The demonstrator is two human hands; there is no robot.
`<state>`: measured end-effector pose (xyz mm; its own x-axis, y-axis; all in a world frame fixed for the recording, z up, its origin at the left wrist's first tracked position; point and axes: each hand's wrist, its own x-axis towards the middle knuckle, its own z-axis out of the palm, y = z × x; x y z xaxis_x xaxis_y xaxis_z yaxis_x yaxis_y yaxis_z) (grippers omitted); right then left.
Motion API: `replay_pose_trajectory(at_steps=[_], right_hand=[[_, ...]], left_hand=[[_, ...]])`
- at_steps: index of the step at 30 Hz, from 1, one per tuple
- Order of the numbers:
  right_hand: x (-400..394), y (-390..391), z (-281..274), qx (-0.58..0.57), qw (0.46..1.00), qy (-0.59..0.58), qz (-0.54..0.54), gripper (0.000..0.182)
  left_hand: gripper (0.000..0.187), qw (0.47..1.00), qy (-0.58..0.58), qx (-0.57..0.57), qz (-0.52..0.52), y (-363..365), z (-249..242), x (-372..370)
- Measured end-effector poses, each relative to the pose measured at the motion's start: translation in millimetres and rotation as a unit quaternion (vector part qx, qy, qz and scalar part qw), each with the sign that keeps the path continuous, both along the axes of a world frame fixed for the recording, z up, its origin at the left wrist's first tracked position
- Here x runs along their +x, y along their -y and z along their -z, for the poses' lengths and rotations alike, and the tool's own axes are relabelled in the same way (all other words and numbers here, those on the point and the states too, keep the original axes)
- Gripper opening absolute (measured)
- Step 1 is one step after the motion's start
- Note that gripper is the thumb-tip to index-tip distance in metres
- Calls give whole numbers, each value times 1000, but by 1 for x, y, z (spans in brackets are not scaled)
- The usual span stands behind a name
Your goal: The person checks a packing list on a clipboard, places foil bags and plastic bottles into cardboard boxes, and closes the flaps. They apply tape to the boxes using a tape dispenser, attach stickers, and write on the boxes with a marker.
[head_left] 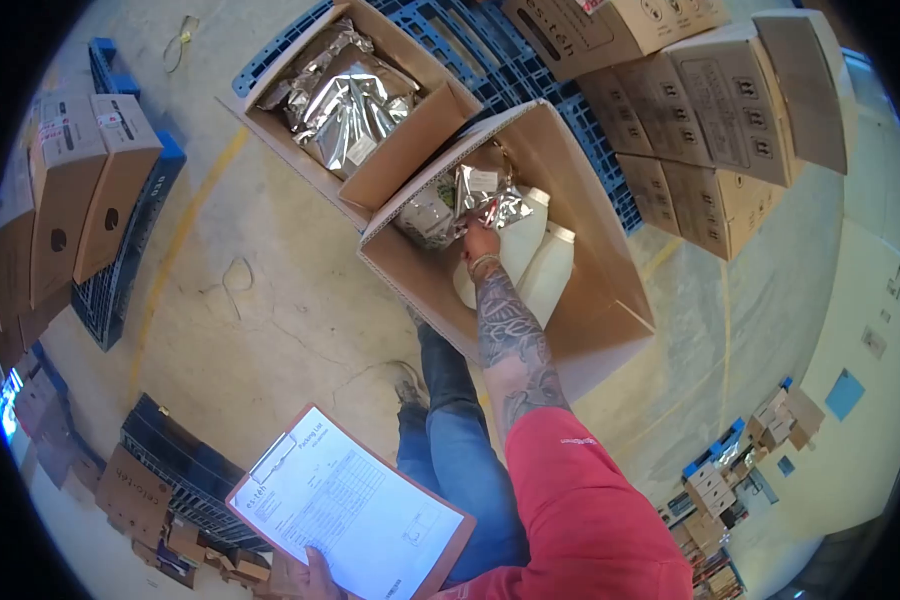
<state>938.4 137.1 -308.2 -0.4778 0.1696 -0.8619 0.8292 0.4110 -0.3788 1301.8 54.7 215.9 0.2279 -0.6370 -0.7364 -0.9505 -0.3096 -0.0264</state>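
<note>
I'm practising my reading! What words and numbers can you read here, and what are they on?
"Packing List": top of the sheet
"es-tēh": logo on the sheet
"es-tēh": top right box
Too small or blurred to read: the sheet's table, and print on the sleeve, foil bags, left boxes, lower left box, other right boxes and left pallet.

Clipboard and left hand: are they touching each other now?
Touching. The head view shows the left hand at the lower edge of the clipboard, its thumb lying over the paper, with no gap.
</note>
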Motion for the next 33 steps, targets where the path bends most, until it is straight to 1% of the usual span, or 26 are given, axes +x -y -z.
replay_pose_trajectory(at_steps=[1, 2, 3, 4, 5, 6, 7, 8, 9, 10, 11, 12, 14, 15, 16, 19, 21, 22, 24, 25, 26, 28, 30, 31, 32, 33], right_hand=[[-3, -4, -17, 12, 999, -46, -22, 49], [0, -14, -21, 13, 999, -40, -17, 49], [0, -25, -21, -9, 993, -117, -21, 47], [-10, -26, -32, -34, 979, -200, -27, 47], [-19, -34, -50, -35, 980, -194, -16, 47], [-22, -43, -92, -33, 982, -186, -5, 47], [-23, -49, -132, 0, 983, -183, -27, 48], [-27, -53, -164, 29, 981, -184, -49, 49], [-26, -59, -191, 27, 980, -191, -45, 49], [-24, -64, -215, 14, 975, -199, -100, 50], [-24, -66, -227, 2, 966, -207, -155, 51], [-25, -66, -231, 2, 966, -210, -151, 51], [-29, -55, -233, -31, 941, -278, -190, 50], [-38, -44, -244, -8, 927, -291, -235, 48], [-45, -42, -239, 28, 923, -259, -284, 45], [-52, -32, -232, -10, 925, -288, -249, 45], [-51, -33, -238, -74, 932, -294, -199, 43], [-46, -38, -230, -74, 931, -299, -195, 43], [-24, -55, -188, 27, 948, -278, -156, 43], [-6, -73, -162, 73, 953, -248, -156, 43], [10, -86, -150, 116, 957, -220, -152, 43], [35, -87, -178, 67, 957, -240, -151, 45], [53, -89, -232, -57, 989, -127, -52, 47], [62, -92, -254, -67, 986, -147, -49, 47], [76, -95, -278, -63, 971, -205, -105, 48], [83, -93, -306, -60, 949, -265, -159, 49]], left_hand=[[69, 1000, 21, -6, 11, -2, 2, -3], [69, 1000, 27, -5, 16, -1, -1, -8], [71, 999, -12, 7, -35, 4, -3, -18], [78, 994, -57, 14, -88, 7, -3, -25], [78, 994, -65, 7, -85, 6, 2, -12], [62, 972, -158, 0, -176, 2, 6, 17], [48, 932, -249, -3, -263, 5, 6, 31], [48, 931, -258, -6, -259, 6, 7, 22], [47, 927, -285, -21, -241, 7, 6, 10], [46, 924, -311, -36, -222, 9, 4, 3], [46, 923, -316, -36, -217, 11, 3, 4], [46, 925, -311, -23, -216, 12, 1, 4], [45, 926, -313, -11, -210, 13, -1, 3], [45, 926, -320, -14, -198, 11, -4, -5], [45, 927, -327, -17, -185, 11, -5, -8], [45, 921, -332, -11, -204, 10, -3, 6], [44, 925, -335, -9, -180, 12, -9, 6], [44, 927, -339, -6, -163, 12, -10, 5], [44, 926, -346, -13, -152, 13, -9, 14], [43, 925, -350, -22, -146, 14, -7, 19], [43, 922, -361, -25, -138, 17, -3, 26], [42, 923, -367, -24, -114, 22, -5, 43], [42, 903, -413, -36, -107, 18, -13, 37], [41, 908, -405, -73, -83, 13, -24, 26], [40, 912, -390, -110, -64, 12, -41, 22], [40, 904, -405, -122, -60, 16, -48, 27]])
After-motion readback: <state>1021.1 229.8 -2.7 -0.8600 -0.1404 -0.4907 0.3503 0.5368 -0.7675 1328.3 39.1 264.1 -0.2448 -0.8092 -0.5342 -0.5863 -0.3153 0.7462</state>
